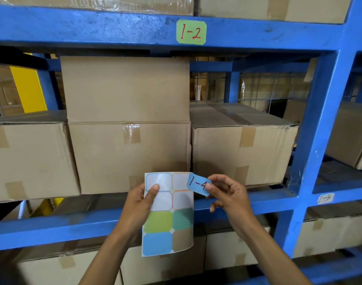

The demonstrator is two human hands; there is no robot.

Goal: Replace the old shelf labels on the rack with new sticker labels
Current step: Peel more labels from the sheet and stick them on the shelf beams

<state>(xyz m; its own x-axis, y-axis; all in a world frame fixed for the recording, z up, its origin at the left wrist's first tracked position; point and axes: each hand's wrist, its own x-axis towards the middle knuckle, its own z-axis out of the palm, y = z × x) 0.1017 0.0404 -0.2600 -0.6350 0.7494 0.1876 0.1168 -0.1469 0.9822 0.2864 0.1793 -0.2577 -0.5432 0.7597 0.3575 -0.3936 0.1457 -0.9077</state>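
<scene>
Left hand (138, 204) grips sheet (167, 214); right hand (227, 194) pinches blue sticker (197, 184), peeled, just right of sheet top; press flat onto near beam (52, 229), smooth from centre

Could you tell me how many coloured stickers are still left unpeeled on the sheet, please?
4, all on the lower half of the sticker sheet: green sticker upper left, teal sticker upper right, blue sticker lower left, brown sticker lower right.
</scene>
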